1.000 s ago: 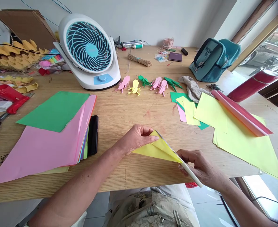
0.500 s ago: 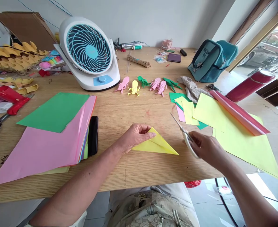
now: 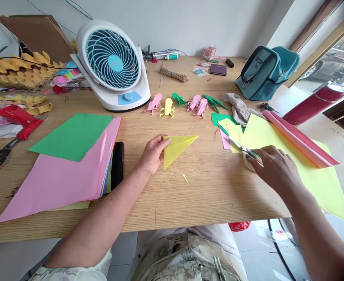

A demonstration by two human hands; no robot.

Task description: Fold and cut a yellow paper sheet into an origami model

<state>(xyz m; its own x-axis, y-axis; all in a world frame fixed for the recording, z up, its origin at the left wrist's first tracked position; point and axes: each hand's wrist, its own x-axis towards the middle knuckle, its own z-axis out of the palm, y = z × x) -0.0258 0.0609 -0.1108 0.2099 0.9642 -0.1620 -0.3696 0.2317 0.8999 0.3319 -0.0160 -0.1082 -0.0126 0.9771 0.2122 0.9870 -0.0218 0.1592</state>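
My left hand [image 3: 152,154] pinches the left corner of a folded yellow paper triangle [image 3: 176,147] lying flat on the wooden table [image 3: 189,187]. My right hand [image 3: 273,167] rests over white-handled scissors [image 3: 245,153] on the yellow sheets to the right, fingers curled on the handles. A small yellow paper sliver [image 3: 185,178] lies below the triangle.
A stack of coloured paper [image 3: 63,168] with a green sheet [image 3: 72,136] on top lies left, a black phone [image 3: 117,164] beside it. A white and blue fan [image 3: 113,64], small paper frogs [image 3: 167,107], a teal bag [image 3: 264,72], a red bottle [image 3: 314,104] and large yellow sheets [image 3: 306,171] stand further back and right.
My left hand slid the yellow triangle away from me and turned it. My right hand carried the scissors off the triangle to the yellow sheets on the right. A cut sliver now lies on the table.
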